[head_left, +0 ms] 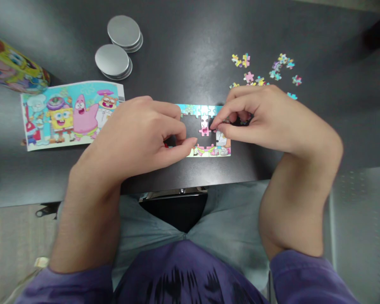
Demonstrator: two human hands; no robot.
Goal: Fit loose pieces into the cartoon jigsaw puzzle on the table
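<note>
A partly built cartoon jigsaw point(205, 150) lies on the dark table point(190, 50) near its front edge, with a gap in the middle. My right hand point(266, 116) pinches a small puzzle piece against a pink piece point(204, 129) standing in that gap. My left hand point(139, 131) rests on the jigsaw's left part, fingers curled, thumb pressing its lower edge. Much of the jigsaw is hidden under both hands.
Several loose puzzle pieces point(266, 69) lie scattered at the back right. A printed reference picture point(69, 114) lies at the left, a colourful tube point(12, 65) beyond it. Two stacks of round metal lids point(118, 46) stand at the back.
</note>
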